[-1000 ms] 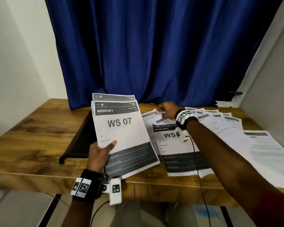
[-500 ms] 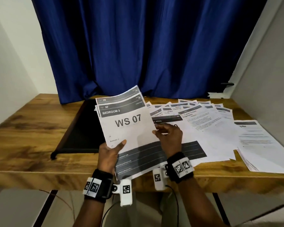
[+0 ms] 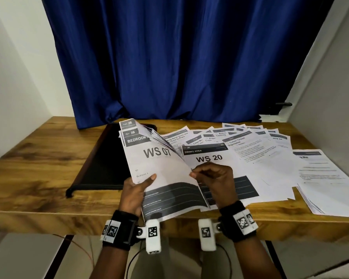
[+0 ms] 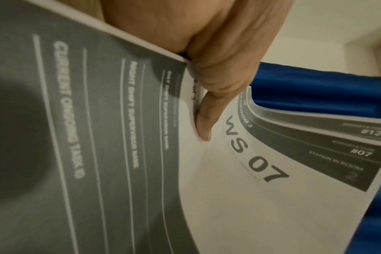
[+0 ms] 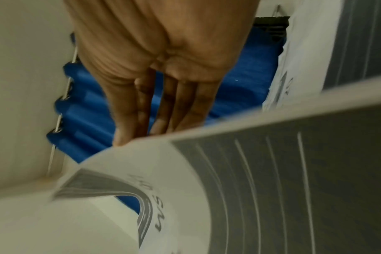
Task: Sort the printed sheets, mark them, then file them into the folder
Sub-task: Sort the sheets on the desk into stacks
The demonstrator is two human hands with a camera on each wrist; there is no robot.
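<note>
My left hand (image 3: 136, 190) grips a stack of printed sheets (image 3: 161, 164) by its lower left edge, thumb (image 4: 207, 111) pressed on the top page, which reads "WS 07" (image 4: 250, 171). My right hand (image 3: 214, 178) pinches the stack's right edge, and the pages there bend and fan upward (image 5: 272, 171). A sheet marked "WS 20" (image 3: 208, 152) lies flat on the table just behind my right hand. The black folder (image 3: 107, 158) lies on the table at the left, partly hidden behind the held stack.
Several printed sheets (image 3: 256, 154) are fanned out across the wooden table (image 3: 38, 162) from the middle to the right. A separate pile (image 3: 326, 182) sits at the right edge. A blue curtain (image 3: 179, 57) hangs behind, with walls on both sides.
My right hand came back from the far sheets to the held stack and took its right edge. The pages now curl and fan apart there. My left hand keeps its hold.
</note>
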